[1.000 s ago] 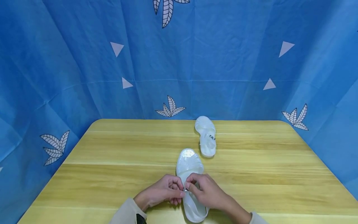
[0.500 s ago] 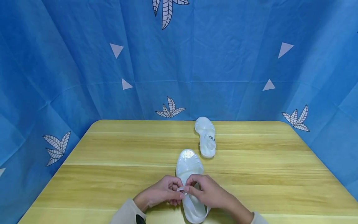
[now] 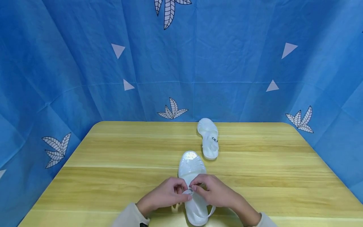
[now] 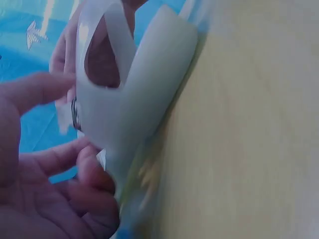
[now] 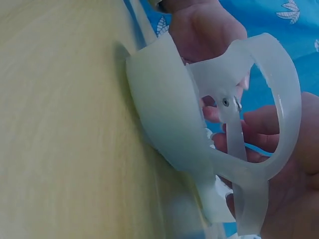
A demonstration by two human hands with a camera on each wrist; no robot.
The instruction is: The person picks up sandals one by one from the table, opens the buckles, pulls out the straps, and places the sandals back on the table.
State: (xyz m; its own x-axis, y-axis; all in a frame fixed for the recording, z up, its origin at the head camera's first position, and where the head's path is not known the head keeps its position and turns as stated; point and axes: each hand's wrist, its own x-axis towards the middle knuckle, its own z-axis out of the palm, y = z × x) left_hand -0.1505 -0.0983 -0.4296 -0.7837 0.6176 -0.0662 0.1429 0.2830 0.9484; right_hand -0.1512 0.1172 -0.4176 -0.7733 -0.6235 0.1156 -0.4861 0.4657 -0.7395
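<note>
A translucent white jelly sandal lies with its toe away from me, between my two hands. Its small metal buckle sits on the near side of the strap. My left hand pinches the strap at the buckle with thumb and forefinger; in the left wrist view the blurred strap end pokes out past the buckle. From the other side, my right hand pinches close by the buckle, its fingertips partly hiding it. The right wrist view has the thin strap running to the buckle in front of the right fingers.
A second white sandal, with its own buckle, lies farther back on the wooden table. Behind and beside the table hangs a blue patterned cloth.
Both hands have shifted slightly right, bringing the buckle along. The right fingers have risen a little, and the strap loop bows out farther right of the heel. The far sandal stays put.
</note>
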